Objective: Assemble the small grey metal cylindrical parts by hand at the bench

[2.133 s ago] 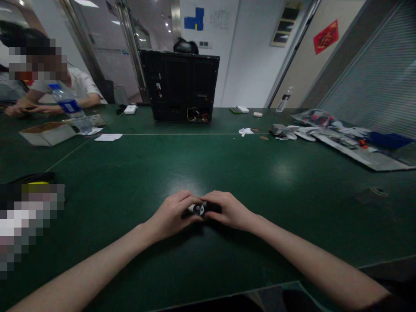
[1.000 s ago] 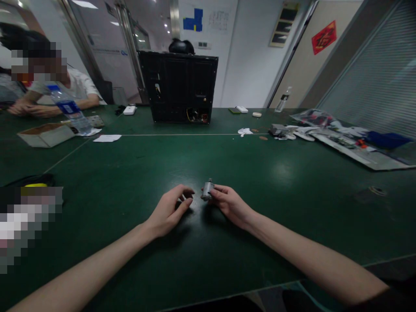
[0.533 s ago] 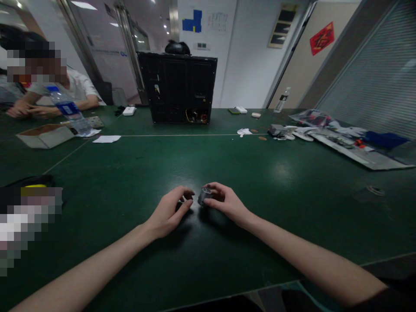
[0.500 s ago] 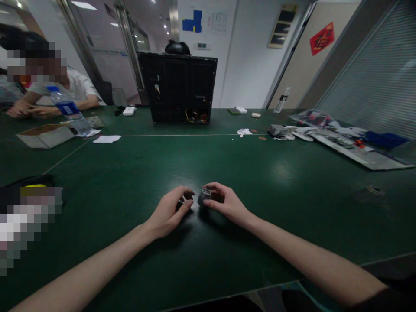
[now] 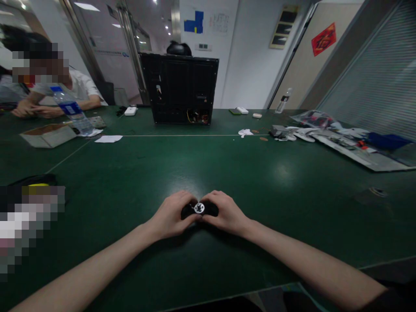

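Observation:
Both my hands meet low at the middle of the green table (image 5: 208, 164). My left hand (image 5: 172, 213) and my right hand (image 5: 224, 212) are curled, fingers closed, round a small dark cylindrical part (image 5: 199, 209) whose round silver end faces me. It looks like a small motor. Fingers from each side pinch it just above the table surface. The rest of its body is hidden between my fingers.
A black computer case (image 5: 180, 89) stands at the far middle. A water bottle (image 5: 72, 111) and a cardboard box (image 5: 48, 134) lie far left, near a seated person's arms (image 5: 55, 106). Papers and packaging (image 5: 344, 138) spread along the far right.
My hands were apart, the right one holding the small cylinder up alone. Now both have drawn together and nearer to me, gripping the part between them with its silver end towards me.

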Motion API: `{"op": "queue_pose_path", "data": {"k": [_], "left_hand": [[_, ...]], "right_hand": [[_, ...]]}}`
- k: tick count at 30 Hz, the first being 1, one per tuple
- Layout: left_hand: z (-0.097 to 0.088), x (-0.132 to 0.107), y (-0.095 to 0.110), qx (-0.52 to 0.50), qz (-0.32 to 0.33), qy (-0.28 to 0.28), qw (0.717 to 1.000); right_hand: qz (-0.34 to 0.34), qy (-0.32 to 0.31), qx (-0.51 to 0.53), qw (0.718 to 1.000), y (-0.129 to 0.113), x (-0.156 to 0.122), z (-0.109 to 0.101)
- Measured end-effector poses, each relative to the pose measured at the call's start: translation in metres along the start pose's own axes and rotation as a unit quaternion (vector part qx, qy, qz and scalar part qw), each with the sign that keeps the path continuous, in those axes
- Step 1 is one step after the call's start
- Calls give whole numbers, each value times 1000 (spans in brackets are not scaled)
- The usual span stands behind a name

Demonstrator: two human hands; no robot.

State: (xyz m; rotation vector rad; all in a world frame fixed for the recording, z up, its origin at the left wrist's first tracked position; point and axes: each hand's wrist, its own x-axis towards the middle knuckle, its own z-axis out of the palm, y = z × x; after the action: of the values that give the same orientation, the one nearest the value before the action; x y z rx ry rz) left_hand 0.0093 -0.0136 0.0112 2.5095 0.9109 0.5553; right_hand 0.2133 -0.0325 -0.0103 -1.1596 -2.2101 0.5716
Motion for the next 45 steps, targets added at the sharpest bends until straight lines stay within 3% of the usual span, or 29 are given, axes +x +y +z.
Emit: {"op": "queue_pose_path", "data": {"k": [14, 19, 22, 28, 31, 34, 40, 45], "left_hand": [[3, 2, -7, -11, -64, 25, 998], [4, 2, -8, -15, -52, 23, 998], [3, 2, -8, -20, -43, 24, 999], [-1, 2, -5, -19, -40, 14, 999], [-1, 1, -5, -15, -38, 7, 999], [-1, 1, -6, -14, -31, 5, 999], [-1, 1, -5, -8, -24, 4, 1000], [-2, 2, -3, -13, -17, 6, 1000]], "right_hand": [[-9, -9, 60, 998, 1, -1, 2], [32, -15, 185, 982, 1, 0, 2], [96, -36, 321, 942, 1, 3, 2], [211, -9, 577, 789, -3, 7, -1], [224, 2, 614, 757, -6, 8, -4], [230, 10, 617, 753, -5, 8, -4], [221, 15, 594, 774, -1, 6, -3], [207, 2, 527, 825, 2, 5, -2]]}}
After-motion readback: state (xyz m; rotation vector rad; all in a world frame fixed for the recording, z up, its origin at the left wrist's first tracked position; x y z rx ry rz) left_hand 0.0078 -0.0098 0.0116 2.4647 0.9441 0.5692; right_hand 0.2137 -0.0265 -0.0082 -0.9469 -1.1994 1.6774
